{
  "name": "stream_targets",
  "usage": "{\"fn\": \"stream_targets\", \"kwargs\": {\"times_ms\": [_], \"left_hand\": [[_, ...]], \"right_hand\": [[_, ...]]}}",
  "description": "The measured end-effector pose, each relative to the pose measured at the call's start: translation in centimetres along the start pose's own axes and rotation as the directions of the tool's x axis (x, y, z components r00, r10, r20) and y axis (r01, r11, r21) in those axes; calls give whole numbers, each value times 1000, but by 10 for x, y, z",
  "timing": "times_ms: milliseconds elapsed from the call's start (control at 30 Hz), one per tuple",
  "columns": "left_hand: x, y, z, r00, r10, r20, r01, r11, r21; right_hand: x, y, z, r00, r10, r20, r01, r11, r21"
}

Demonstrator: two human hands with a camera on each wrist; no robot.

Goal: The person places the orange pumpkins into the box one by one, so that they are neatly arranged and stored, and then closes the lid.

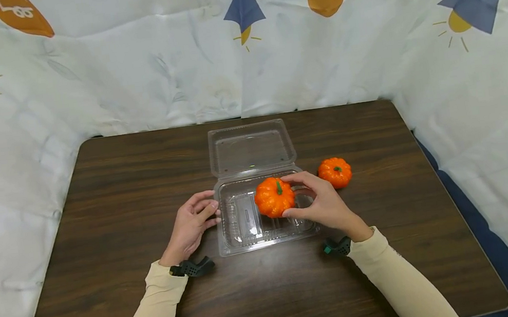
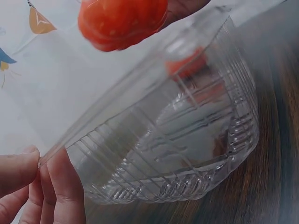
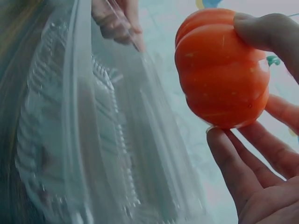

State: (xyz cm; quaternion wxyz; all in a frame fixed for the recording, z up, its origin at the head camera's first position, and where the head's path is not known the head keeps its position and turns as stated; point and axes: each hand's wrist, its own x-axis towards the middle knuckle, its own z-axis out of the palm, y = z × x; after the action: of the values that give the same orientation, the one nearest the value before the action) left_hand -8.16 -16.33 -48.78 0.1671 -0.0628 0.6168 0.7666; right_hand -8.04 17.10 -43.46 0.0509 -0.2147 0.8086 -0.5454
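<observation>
A small orange toy pumpkin point(image 1: 274, 197) with a green stem is held by my right hand point(image 1: 321, 203), thumb on one side and fingertips on the other. In the right wrist view the pumpkin point(image 3: 222, 70) hangs above the rim of a clear plastic clamshell container point(image 1: 239, 242). My left hand point(image 1: 194, 221) is at the container's left side. Seen from the left wrist, its thumb and fingers pinch the rim of the container point(image 2: 163, 154). The hinged lid point(image 1: 253, 148) lies folded back, away from me.
A second orange pumpkin point(image 1: 335, 172) rests on the dark wood table point(image 1: 135, 176), right of the container and just beyond my right hand. White patterned cloth point(image 1: 144, 82) hangs behind the table and at both sides.
</observation>
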Motion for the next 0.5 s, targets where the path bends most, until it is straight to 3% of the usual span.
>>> {"fn": "stream_targets", "kwargs": {"times_ms": [333,500], "left_hand": [[5,-7,7,1000,-2,-1,2,999,-48],[7,-9,9,1000,-2,3,2,997,-75]], "right_hand": [[9,-2,23,996,82,32,-81,996,-22],[12,2,33,996,73,53,-72,997,-27]]}}
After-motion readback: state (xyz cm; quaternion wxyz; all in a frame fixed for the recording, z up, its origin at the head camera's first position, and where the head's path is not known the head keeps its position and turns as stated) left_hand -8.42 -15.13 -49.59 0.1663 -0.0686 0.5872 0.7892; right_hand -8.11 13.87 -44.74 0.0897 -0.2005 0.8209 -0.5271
